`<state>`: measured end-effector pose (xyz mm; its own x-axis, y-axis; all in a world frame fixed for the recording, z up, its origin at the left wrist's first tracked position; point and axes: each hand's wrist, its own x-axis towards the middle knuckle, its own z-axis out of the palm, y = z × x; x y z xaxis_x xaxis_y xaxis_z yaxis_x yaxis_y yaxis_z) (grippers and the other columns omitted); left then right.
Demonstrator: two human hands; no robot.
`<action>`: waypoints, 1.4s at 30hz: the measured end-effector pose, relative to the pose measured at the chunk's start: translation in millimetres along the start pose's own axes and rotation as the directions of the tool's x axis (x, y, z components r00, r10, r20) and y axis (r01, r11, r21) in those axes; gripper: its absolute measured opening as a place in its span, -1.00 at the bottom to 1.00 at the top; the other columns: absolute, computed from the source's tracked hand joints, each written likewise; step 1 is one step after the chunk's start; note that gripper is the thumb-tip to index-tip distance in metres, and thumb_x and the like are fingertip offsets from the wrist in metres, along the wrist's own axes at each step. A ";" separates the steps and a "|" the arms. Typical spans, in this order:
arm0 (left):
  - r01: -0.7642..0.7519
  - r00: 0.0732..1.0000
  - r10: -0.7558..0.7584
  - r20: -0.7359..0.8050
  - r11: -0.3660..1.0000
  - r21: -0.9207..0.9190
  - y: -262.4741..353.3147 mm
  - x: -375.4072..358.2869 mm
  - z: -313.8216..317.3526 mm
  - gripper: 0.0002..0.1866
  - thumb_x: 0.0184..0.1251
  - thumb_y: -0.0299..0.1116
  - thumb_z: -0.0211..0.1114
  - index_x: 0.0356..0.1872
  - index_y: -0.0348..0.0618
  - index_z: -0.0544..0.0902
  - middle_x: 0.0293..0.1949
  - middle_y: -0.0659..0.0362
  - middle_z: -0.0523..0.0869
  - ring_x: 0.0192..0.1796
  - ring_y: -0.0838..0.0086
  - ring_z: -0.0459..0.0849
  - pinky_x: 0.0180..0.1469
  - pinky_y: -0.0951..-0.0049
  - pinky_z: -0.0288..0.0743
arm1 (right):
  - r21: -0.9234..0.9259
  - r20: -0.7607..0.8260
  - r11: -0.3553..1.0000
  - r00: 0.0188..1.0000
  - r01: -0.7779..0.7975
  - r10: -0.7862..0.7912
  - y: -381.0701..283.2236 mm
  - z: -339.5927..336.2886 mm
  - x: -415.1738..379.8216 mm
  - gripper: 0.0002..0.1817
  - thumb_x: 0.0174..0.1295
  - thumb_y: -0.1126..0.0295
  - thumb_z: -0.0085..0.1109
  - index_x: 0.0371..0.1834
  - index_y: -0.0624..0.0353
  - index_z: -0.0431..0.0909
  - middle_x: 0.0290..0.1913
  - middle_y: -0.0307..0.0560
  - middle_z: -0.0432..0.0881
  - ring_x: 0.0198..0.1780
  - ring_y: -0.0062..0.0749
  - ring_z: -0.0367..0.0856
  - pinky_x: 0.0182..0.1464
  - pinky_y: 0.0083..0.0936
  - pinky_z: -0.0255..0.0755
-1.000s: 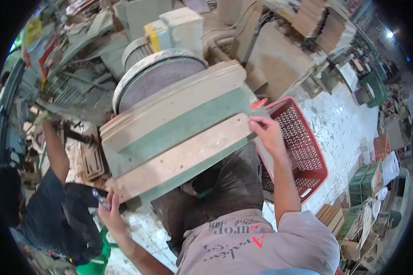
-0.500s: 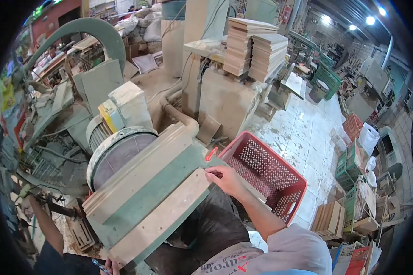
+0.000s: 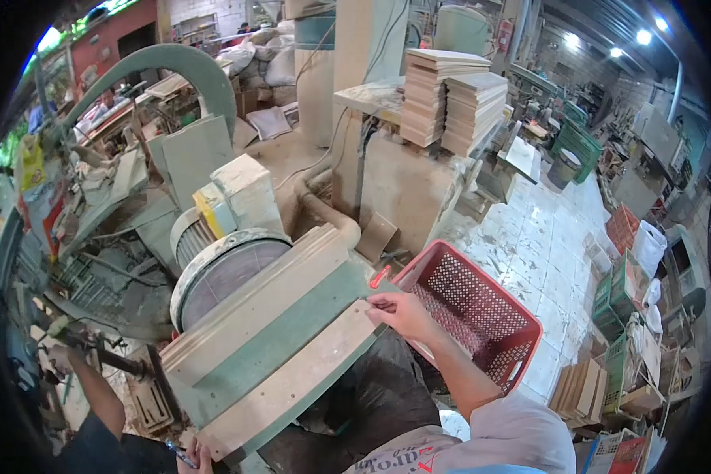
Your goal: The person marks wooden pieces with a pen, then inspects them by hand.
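A long pale board with small dark holes [image 3: 292, 371] lies along the near edge of a green machine table [image 3: 280, 336]. My right hand [image 3: 399, 312] pinches the board's far right end between thumb and fingers. At its lower left end, my left hand [image 3: 197, 458] has its fingers closed around the board's corner. Stacked pale boards [image 3: 261, 304] rest on the table's far side, beside a round grey sanding disc [image 3: 233, 276]. A small red part [image 3: 380, 276] sits at the table's right corner.
A red perforated crate [image 3: 482, 308] stands right of the table. Board stacks [image 3: 450, 95] sit on a bench behind. More boards [image 3: 578, 391] stand at lower right. At left, another person's forearm [image 3: 99, 391] reaches toward machinery. A pipe [image 3: 328, 209] runs behind the disc.
The whole view has shifted, so the table, boards and crate appear slightly farther right and lower. Both my hands stay at the board's ends.
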<state>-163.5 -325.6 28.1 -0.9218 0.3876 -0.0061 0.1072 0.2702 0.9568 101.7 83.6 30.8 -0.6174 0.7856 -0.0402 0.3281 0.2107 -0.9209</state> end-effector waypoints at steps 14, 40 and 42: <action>0.100 0.995 -0.100 -0.009 0.995 0.028 3.9 -0.5 -0.6 -0.57 0.15 -0.45 0.42 0.05 -0.37 0.59 -0.19 0.20 0.70 -0.21 0.61 0.59 -0.12 0.54 0.49 | -0.101 -0.038 0.990 0.994 0.097 -0.101 11.3 -6.8 7.0 -0.72 0.26 0.49 0.21 0.01 0.39 0.60 -0.16 -0.09 0.69 -0.10 -0.53 0.60 0.01 -0.60 0.45; -0.499 0.808 0.149 0.570 0.689 0.526 36.3 29.4 -17.7 -0.34 -0.05 -0.37 0.46 0.12 -0.37 0.42 0.08 -0.10 0.52 0.15 0.07 0.51 0.19 0.29 0.41 | -0.379 0.671 0.784 0.729 0.492 -0.133 -52.4 -5.1 40.4 -0.26 -0.34 0.66 0.39 0.10 0.13 0.47 0.21 0.01 0.50 0.28 -0.11 0.42 0.35 -0.35 0.23; -0.513 0.802 0.164 0.575 0.683 0.521 35.2 29.1 -18.7 -0.34 -0.05 -0.37 0.47 0.12 -0.38 0.42 0.08 -0.11 0.52 0.15 0.07 0.51 0.18 0.29 0.41 | -0.376 0.669 0.796 0.733 0.475 -0.121 -55.4 -4.4 37.6 -0.25 -0.33 0.65 0.39 0.12 0.16 0.46 0.20 0.01 0.51 0.27 -0.12 0.42 0.35 -0.35 0.22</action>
<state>-193.6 -321.3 67.0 -0.5073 0.8616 -0.0156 0.7397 0.4447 0.5051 63.4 104.1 82.0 -0.9709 0.1613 -0.1771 0.2367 0.7592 -0.6063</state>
